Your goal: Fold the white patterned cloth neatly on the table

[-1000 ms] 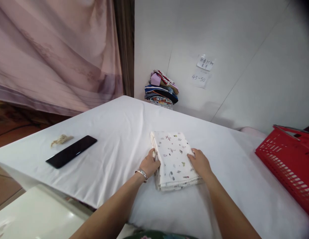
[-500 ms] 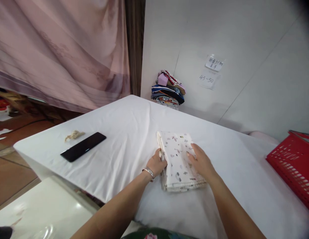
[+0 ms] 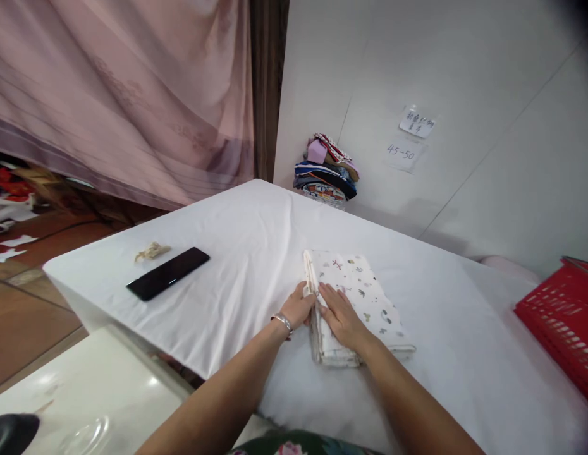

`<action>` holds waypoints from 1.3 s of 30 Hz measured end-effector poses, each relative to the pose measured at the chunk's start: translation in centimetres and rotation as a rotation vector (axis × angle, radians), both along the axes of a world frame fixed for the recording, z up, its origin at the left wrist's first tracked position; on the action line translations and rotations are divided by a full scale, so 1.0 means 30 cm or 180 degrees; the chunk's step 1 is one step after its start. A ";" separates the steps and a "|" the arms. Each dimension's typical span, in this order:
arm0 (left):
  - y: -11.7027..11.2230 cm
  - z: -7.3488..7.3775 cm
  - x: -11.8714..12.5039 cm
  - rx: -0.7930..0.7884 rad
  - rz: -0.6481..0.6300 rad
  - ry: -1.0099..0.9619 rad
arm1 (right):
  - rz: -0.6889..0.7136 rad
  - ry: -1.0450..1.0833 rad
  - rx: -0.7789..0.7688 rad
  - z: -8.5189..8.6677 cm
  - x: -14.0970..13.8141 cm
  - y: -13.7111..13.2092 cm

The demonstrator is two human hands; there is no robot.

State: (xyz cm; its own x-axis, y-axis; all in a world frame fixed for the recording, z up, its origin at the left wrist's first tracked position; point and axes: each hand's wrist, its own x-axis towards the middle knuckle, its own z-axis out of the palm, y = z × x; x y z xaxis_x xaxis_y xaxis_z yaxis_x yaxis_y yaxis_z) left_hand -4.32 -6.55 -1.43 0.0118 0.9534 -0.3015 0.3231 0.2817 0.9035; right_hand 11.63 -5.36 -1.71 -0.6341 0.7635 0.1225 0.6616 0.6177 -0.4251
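Note:
A folded white cloth with a small scattered print lies on the white-covered table in front of me. At its left folded edge, my left hand, a silver bracelet on the wrist, is closed around the layers. My right hand rests flat on top of the cloth, close to that same edge, fingers stretched out and almost meeting the left. What lies under the top layer of the cloth is mostly hidden.
On the white tablecloth lie a black phone and a crumpled beige scrap, both at left. A pile of folded fabrics stands by the wall. A red plastic basket is at right; a pale stool-like surface sits front left.
My right hand has slid left across the cloth from its right side to the folded left edge. The cloth's lower right part spreads wider. My left hand keeps its hold.

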 end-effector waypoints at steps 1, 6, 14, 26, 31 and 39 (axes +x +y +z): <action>-0.001 0.000 0.000 0.0027 0.0028 -0.0007 | -0.0005 -0.0048 0.0029 0.004 -0.003 -0.007; -0.009 0.000 0.011 0.0099 0.0073 0.0213 | -0.0059 -0.0241 0.0039 0.036 -0.003 -0.049; -0.009 0.006 0.016 0.0173 0.0051 0.0641 | -0.0292 0.0370 -0.0362 0.105 0.032 0.083; -0.003 0.005 0.017 0.0101 -0.0171 0.0938 | -0.0498 -0.0790 0.0134 0.005 -0.190 0.361; -0.001 -0.005 0.014 0.0192 -0.0167 0.1034 | -0.0477 -0.0724 0.0046 0.000 -0.179 0.365; -0.009 0.000 0.014 0.0308 -0.0207 0.1070 | -0.0375 -0.0632 -0.0339 0.038 -0.123 0.269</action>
State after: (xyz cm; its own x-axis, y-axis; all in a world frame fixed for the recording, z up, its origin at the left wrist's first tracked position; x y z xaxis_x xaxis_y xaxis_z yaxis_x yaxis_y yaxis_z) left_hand -3.89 -6.82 -1.43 -0.0112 0.9782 -0.2072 0.6214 0.1692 0.7650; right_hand 7.94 2.71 -0.56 -0.5436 0.8354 -0.0806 0.8033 0.4901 -0.3383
